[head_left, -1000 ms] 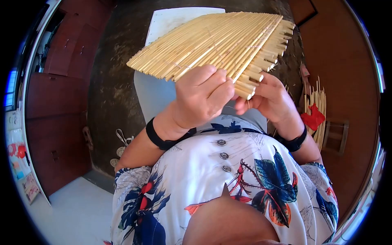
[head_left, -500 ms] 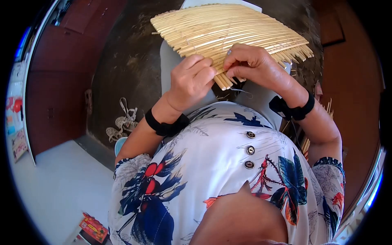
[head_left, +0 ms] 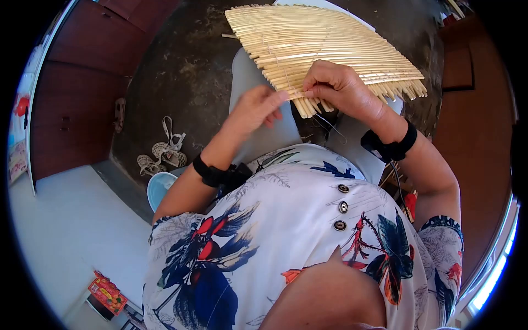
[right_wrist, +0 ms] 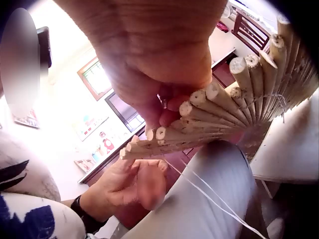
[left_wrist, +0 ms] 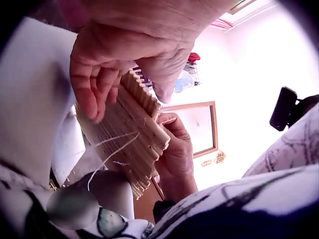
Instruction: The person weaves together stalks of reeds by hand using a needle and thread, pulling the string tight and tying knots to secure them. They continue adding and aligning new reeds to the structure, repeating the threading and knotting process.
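Btw. hands (head_left: 308, 99): ribbed reed mat (head_left: 324, 49)

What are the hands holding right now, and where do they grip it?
The right hand grips the reed mat at its near edge, by the stick ends. The left hand only touches that edge with straight fingers.

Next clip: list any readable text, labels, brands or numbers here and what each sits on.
None can be read.
Red and yellow printed box on the pale floor: print too small and blurred.
Colourful posters on the bright wall in the right wrist view: blurred, no legible words.
Woven mat of pale bamboo sticks, held by the right hand: no markings.
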The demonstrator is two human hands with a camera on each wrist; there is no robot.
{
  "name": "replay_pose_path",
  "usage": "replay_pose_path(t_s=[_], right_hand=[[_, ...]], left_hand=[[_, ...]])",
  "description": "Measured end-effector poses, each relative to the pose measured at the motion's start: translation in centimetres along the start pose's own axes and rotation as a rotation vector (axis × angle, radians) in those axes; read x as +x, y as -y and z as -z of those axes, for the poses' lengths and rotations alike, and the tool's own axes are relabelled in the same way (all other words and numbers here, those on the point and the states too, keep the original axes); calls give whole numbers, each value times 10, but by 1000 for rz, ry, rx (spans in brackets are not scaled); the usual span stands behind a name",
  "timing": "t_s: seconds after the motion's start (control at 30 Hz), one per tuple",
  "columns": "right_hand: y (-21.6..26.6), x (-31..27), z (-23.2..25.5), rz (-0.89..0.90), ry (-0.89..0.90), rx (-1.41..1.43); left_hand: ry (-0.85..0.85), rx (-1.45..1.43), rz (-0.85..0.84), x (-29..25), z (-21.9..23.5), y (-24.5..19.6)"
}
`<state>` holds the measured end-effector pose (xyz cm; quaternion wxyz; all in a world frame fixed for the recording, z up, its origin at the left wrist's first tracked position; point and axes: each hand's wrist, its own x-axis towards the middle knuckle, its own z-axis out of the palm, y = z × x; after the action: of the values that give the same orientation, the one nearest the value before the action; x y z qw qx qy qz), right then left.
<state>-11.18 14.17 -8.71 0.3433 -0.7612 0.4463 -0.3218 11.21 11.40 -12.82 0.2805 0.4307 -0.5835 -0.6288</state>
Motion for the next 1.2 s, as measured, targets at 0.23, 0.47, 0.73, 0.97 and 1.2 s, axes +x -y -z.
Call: replay_pose_path(t_s=[0.23,0.47,0.73,0.97,1.2], right_hand=[[-4,1,-5,69,-45,-92],[-7,4,-6,76,-89,-78],[39,49,22,-3,-449,69],[80,54,71,-88,-161,756],[201,34,272,272,-777,265]], left_hand=[[219,-315,122,10,-18,-3],[174,-335,93,15,-27,-1],[169,-296,194,12,-29,-1],[171,-362,180,16,-31,2],[170,-432,168,21,-32,7]])
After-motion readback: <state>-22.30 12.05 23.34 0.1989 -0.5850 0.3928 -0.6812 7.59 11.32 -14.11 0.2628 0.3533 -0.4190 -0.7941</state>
